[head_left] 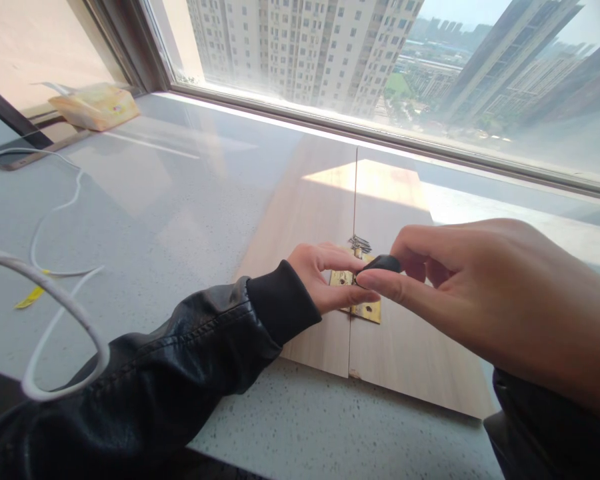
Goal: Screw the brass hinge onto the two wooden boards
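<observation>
Two pale wooden boards lie side by side with a narrow seam between them. Across that seam sits a brass hinge with screw holes, partly covered by my fingers. Several small screws are piled just beyond it. My right hand grips a black tool handle between thumb and fingers, above the hinge. My left hand rests over the hinge's left part, thumb and fingers closed in around the tool's lower end; what they pinch there is too small to make out.
A white cable loops at the left, with a yellow tag. A tissue pack and a phone-like device lie at the back left of the speckled counter, below a window.
</observation>
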